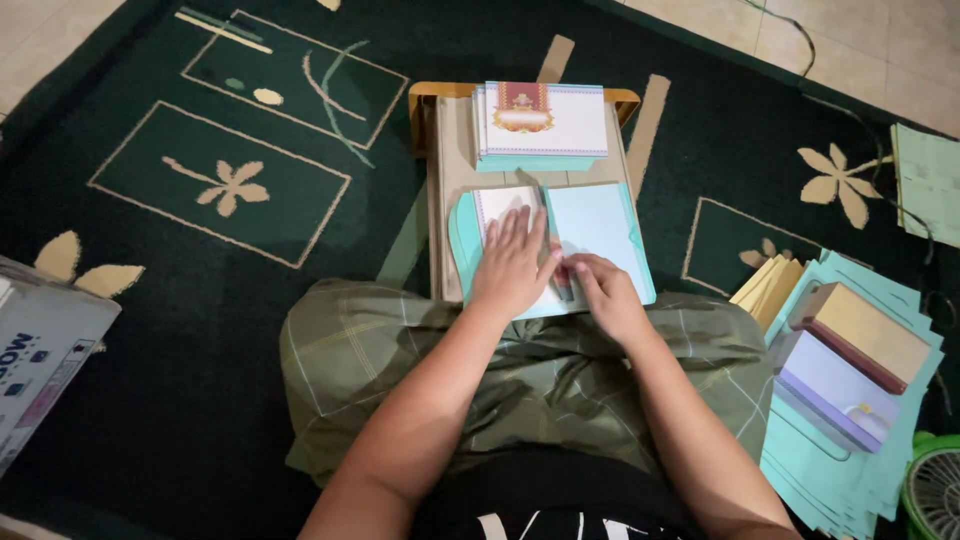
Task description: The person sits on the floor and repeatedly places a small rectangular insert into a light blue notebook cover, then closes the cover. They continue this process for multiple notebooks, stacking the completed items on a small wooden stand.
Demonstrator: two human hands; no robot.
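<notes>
Pale-blue flat card (600, 235) pressed under left hand (512, 268)

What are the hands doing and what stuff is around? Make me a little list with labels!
Left hand: flat on a white page inside the open light-blue paper folder
Right hand: pressing the folder's middle fold
Under the folder: small tan wooden table
Behind the folder: stack of white cards with a red-and-gold emblem
On the person's right: pile of light-blue folders holding stacked cards
Floor: dark green flower-patterned carpet

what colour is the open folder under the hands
Light turquoise paper folder, clearest in the head view.
</notes>
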